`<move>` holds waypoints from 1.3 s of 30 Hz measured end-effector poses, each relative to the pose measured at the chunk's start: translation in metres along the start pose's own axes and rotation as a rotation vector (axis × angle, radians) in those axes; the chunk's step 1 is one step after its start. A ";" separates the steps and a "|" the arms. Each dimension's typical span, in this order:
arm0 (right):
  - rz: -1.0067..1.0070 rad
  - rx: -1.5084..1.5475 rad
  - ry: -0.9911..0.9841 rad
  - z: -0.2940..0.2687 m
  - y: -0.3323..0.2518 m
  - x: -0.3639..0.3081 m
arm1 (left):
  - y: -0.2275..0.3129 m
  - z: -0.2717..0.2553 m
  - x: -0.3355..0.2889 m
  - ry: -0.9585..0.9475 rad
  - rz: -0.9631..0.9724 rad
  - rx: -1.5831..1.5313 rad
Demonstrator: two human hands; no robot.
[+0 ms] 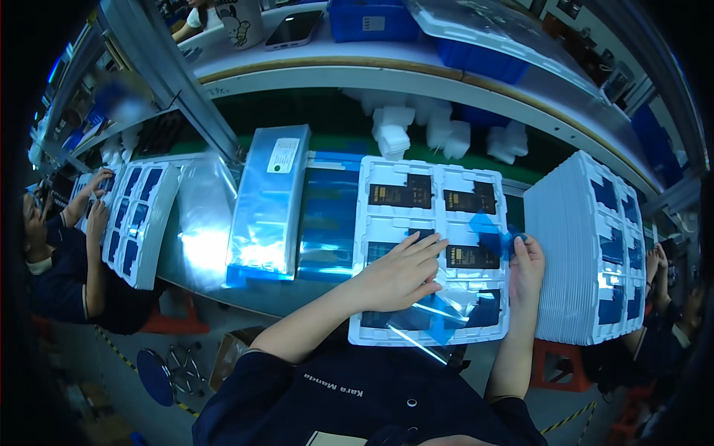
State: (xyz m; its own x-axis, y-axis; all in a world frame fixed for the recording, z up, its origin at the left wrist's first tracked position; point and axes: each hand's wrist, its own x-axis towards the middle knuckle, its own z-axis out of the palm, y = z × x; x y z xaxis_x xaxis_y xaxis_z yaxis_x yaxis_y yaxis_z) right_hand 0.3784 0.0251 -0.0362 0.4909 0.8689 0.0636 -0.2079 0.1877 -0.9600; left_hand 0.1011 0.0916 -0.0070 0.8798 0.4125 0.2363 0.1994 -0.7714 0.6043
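A white molded tray [399, 223] lies in front of me, its pockets holding several flat black battery packs [401, 195] with gold print. My left hand [405, 271] rests over the middle of the tray, fingers stretched out and touching a battery in the middle row. Under that hand lies a clear film [454, 301] with a blue strip, partly hidden by the palm. At the tray's right edge my right hand [526, 260] pinches a piece of blue film [489, 234] between thumb and fingers. The film spreads over the battery beside it.
To the right stands a tall stack of filled trays [569, 260]. A pile of clear plastic sheets [264, 208] lies left of my tray. White foam pieces [392, 130] sit behind, under a shelf [357, 70]. Another person [67, 253] works beside trays [141, 215] at far left.
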 end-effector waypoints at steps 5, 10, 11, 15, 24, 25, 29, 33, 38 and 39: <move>0.059 0.030 -0.014 0.006 -0.003 -0.011 | 0.003 0.001 -0.006 -0.022 -0.014 0.015; 0.010 0.048 0.039 0.023 -0.001 -0.023 | 0.004 -0.010 -0.013 -0.029 -0.025 -0.032; -0.032 -0.019 0.056 0.029 -0.004 -0.025 | 0.004 -0.010 -0.013 -0.049 -0.040 -0.029; -0.122 -0.183 0.045 0.027 -0.012 -0.029 | 0.012 -0.006 -0.010 -0.116 -0.031 -0.083; 0.063 -0.287 -0.081 0.022 -0.016 -0.030 | 0.007 0.006 -0.005 0.049 0.009 0.049; 0.071 -0.306 -0.094 0.024 -0.015 -0.032 | 0.007 0.004 -0.005 0.035 0.016 0.037; 0.080 -0.306 -0.135 0.025 -0.013 -0.030 | 0.005 0.003 -0.005 0.013 0.020 -0.006; 0.133 -0.334 -0.170 0.024 -0.017 -0.025 | 0.005 0.003 -0.005 0.025 0.022 0.000; 0.167 -0.346 -0.183 0.023 -0.018 -0.022 | 0.003 0.005 -0.005 0.041 0.033 -0.004; 0.167 -0.357 -0.179 0.023 -0.017 -0.022 | 0.003 0.005 -0.005 0.043 0.033 -0.007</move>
State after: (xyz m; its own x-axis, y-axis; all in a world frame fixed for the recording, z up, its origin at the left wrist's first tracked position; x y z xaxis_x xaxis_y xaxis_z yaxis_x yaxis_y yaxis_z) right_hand 0.3517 0.0127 -0.0147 0.3139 0.9456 -0.0849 0.0489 -0.1054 -0.9932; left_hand 0.0992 0.0846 -0.0102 0.8663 0.4075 0.2890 0.1675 -0.7819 0.6005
